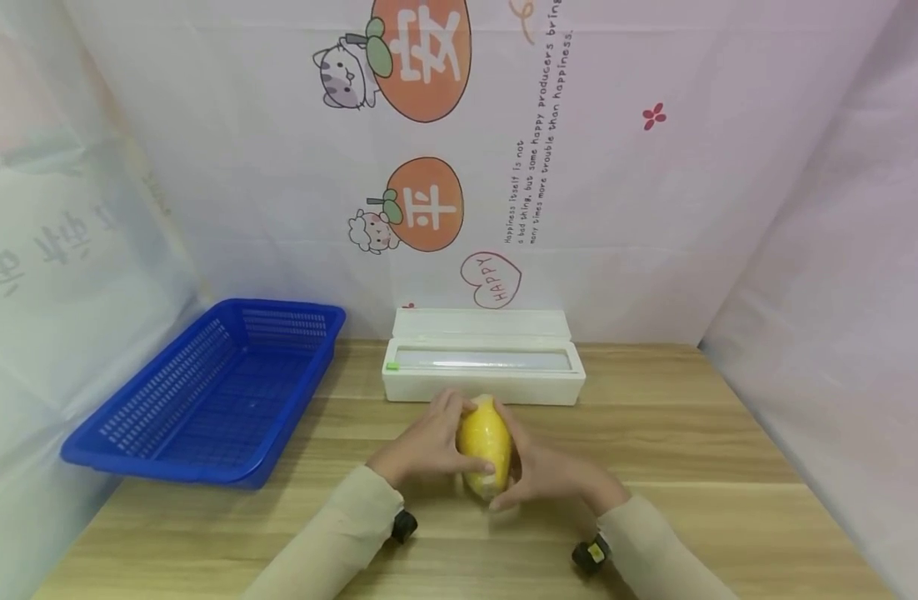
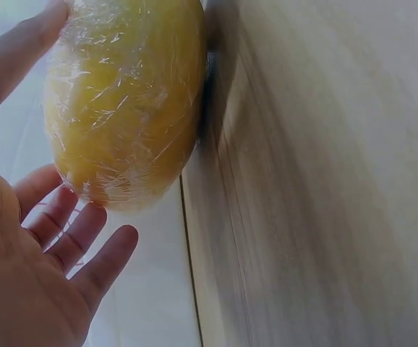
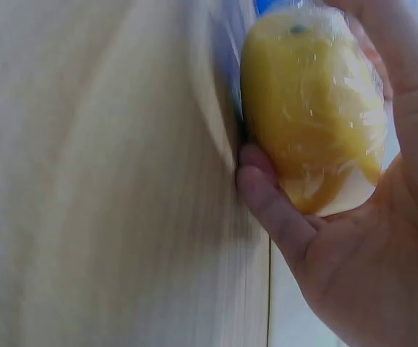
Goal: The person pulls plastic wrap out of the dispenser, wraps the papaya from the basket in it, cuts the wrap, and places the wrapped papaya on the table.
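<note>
A yellow oval fruit [image 1: 484, 442], wrapped in clear cling film, is held between both hands at the middle of the table. My left hand [image 1: 432, 442] grips its left side, with the thumb across the near end and fingertips at the far end. In the left wrist view the film on the fruit [image 2: 126, 101] is wrinkled. From the right, my right hand [image 1: 545, 471] curls round the fruit. A small green spot shows on the end of the fruit [image 3: 314, 108] in the right wrist view; the exact kind of fruit I cannot tell.
Just behind the hands stands a white cling film box [image 1: 481, 387], lid raised, with a green piece at its left end. A blue plastic basket [image 1: 249, 479] sits at the left of the wooden table [image 1: 676, 467]. Printed white sheets [image 1: 616, 208] hang round the table.
</note>
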Demonstrator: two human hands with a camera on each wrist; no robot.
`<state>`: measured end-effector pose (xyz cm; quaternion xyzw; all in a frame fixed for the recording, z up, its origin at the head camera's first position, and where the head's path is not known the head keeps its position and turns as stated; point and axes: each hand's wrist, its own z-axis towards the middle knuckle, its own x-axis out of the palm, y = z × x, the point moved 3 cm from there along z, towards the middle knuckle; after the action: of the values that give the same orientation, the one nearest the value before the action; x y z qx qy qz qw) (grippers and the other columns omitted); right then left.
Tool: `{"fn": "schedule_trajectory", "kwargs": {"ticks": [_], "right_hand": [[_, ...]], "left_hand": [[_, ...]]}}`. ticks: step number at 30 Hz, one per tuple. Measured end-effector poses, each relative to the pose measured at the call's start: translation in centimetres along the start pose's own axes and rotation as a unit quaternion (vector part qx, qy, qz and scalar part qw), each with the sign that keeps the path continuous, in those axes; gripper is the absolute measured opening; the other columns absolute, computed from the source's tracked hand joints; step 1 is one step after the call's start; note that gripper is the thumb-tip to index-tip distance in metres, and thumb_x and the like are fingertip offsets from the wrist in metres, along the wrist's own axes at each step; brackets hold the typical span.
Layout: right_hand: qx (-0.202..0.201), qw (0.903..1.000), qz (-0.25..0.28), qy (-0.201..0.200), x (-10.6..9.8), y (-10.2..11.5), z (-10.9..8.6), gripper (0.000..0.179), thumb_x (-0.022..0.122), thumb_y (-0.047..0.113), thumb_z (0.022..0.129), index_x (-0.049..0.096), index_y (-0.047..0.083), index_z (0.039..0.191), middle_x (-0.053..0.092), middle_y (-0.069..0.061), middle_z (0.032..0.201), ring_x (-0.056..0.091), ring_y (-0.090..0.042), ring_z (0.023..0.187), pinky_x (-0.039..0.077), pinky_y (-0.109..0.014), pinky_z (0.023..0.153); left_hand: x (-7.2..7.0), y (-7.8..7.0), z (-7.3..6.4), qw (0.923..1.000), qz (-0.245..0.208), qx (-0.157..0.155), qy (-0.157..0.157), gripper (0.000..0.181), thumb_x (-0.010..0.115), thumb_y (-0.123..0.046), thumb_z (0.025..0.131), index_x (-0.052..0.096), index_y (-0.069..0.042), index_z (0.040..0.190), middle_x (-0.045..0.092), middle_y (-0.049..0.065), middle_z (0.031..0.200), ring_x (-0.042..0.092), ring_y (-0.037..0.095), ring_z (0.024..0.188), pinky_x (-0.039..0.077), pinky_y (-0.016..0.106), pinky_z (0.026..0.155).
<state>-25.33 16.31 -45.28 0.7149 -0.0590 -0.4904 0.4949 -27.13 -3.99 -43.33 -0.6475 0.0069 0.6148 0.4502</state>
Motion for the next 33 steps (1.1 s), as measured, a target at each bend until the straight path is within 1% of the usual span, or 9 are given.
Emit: {"fn": "schedule_trajectory", "kwargs": {"ticks": [3,7,11,13,21,24,28,31,33], "right_hand": [[0.002,0.9987,-0.045,-0.021,0.5,0.4,0.0,0.146,0.091,0.053,0.065,-0.014,0.017,0.160,0.014,-0.021,0.163,0.040,-0.025,0.136,0.037,-0.044,0.110],[0.008,0.9961,-0.077,-0.043,0.9,0.9,0.0,0.142,0.090,0.053,0.066,-0.009,0.016,0.161,0.019,-0.022,0.161,0.046,-0.026,0.129,0.042,-0.045,0.106],[0.007,0.9963,-0.069,-0.050,0.9,1.1,-0.1,0.139,0.090,0.049,0.069,-0.008,0.015,0.161,0.023,-0.022,0.159,0.049,-0.027,0.127,0.043,-0.046,0.104],[0.005,0.9967,-0.063,-0.051,0.9,1.1,-0.2,0.138,0.090,0.049,0.070,-0.008,0.016,0.161,0.022,-0.022,0.160,0.047,-0.027,0.129,0.042,-0.046,0.106],[0.006,0.9967,-0.062,-0.052,0.8,0.9,-0.4,0.122,0.079,0.052,0.082,-0.007,0.016,0.161,0.018,-0.022,0.162,0.044,-0.030,0.133,0.041,-0.048,0.106],[0.002,0.9971,-0.061,-0.044,0.9,0.7,-0.4,0.118,0.076,0.050,0.086,-0.008,0.015,0.161,0.013,-0.023,0.163,0.039,-0.031,0.136,0.037,-0.049,0.109],[-0.002,0.9971,-0.060,-0.046,1.0,0.7,-0.5,0.115,0.075,0.047,0.088,-0.008,0.016,0.161,0.010,-0.021,0.163,0.033,-0.031,0.140,0.033,-0.051,0.111],[-0.003,0.9982,-0.032,-0.051,1.0,0.4,-0.5,0.121,0.081,0.046,0.083,-0.007,0.018,0.161,0.009,-0.018,0.164,0.031,-0.030,0.142,0.031,-0.051,0.113],[0.002,0.9988,0.019,-0.044,1.0,0.0,-0.6,0.125,0.084,0.043,0.081,-0.009,0.021,0.161,0.016,-0.018,0.163,0.036,-0.029,0.140,0.034,-0.050,0.112]], "left_hand": [[-0.1,0.0,-0.1,1.0000,0.002,-0.009,0.000,0.097,0.077,-0.068,0.073,0.042,-0.007,0.139,0.041,0.003,0.126,0.043,0.014,0.110,0.047,0.030,0.093],[-0.1,0.0,0.0,1.0000,-0.002,-0.009,-0.003,0.097,0.078,-0.068,0.074,0.043,-0.005,0.139,0.041,0.004,0.126,0.043,0.015,0.110,0.047,0.030,0.094],[0.0,0.1,0.0,0.9999,-0.009,-0.006,-0.003,0.097,0.078,-0.067,0.073,0.043,-0.006,0.139,0.041,0.003,0.125,0.043,0.015,0.110,0.047,0.031,0.094],[0.0,0.1,0.1,0.9999,-0.011,-0.008,-0.001,0.097,0.079,-0.067,0.073,0.042,-0.006,0.139,0.040,0.003,0.126,0.043,0.015,0.110,0.047,0.031,0.094],[0.2,0.1,0.3,0.9998,-0.014,-0.010,-0.003,0.096,0.078,-0.068,0.073,0.042,-0.007,0.137,0.040,0.003,0.126,0.043,0.015,0.112,0.046,0.031,0.096],[0.2,0.1,0.2,0.9998,-0.017,-0.007,-0.006,0.096,0.079,-0.067,0.072,0.042,-0.007,0.137,0.040,0.003,0.127,0.042,0.015,0.113,0.047,0.031,0.096],[0.2,0.2,0.2,0.9998,-0.019,-0.004,-0.010,0.096,0.079,-0.067,0.073,0.042,-0.006,0.137,0.040,0.004,0.127,0.042,0.016,0.113,0.047,0.031,0.096],[0.2,0.2,0.1,0.9997,-0.019,-0.008,-0.012,0.096,0.078,-0.068,0.072,0.042,-0.008,0.137,0.040,0.002,0.126,0.043,0.015,0.112,0.047,0.032,0.096],[0.3,0.3,0.1,0.9995,-0.025,-0.010,-0.014,0.096,0.079,-0.069,0.071,0.042,-0.009,0.138,0.040,0.001,0.127,0.043,0.015,0.114,0.047,0.033,0.097]]}}
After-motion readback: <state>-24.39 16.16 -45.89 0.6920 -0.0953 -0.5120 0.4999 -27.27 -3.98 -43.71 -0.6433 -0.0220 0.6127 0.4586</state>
